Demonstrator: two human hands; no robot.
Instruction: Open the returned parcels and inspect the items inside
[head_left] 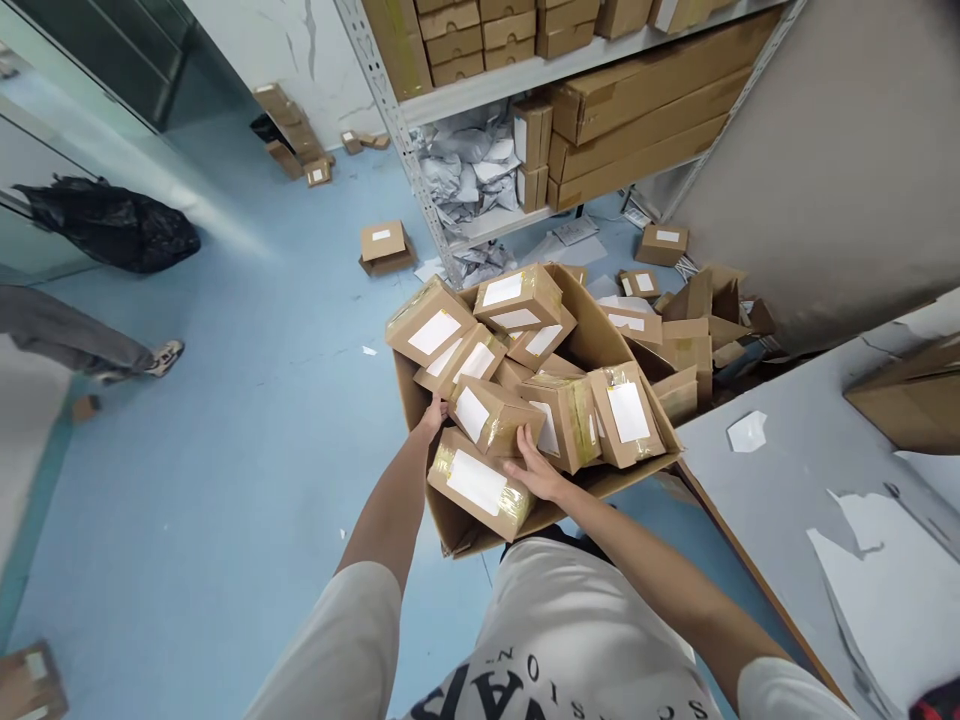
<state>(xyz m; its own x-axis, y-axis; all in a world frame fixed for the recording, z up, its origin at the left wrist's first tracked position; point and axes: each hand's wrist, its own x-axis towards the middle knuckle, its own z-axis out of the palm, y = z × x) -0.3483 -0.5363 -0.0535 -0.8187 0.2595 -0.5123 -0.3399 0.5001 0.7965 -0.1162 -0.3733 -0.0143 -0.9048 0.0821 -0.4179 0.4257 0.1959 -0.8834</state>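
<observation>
2 hands clasp small parcel (487,415) between them: left hand (433,412), right hand (534,470), over carton (600,340).

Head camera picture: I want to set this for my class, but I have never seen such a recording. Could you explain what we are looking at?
A person wears a camera on the head, so you look down along their own bare arms. The left hand and right hand grip a small labelled parcel from both sides. It lies among many like it in a big open carton on the blue floor. Behind stand shelves of boxes; a grey table is on the right. Another person's leg shows far left.
</observation>
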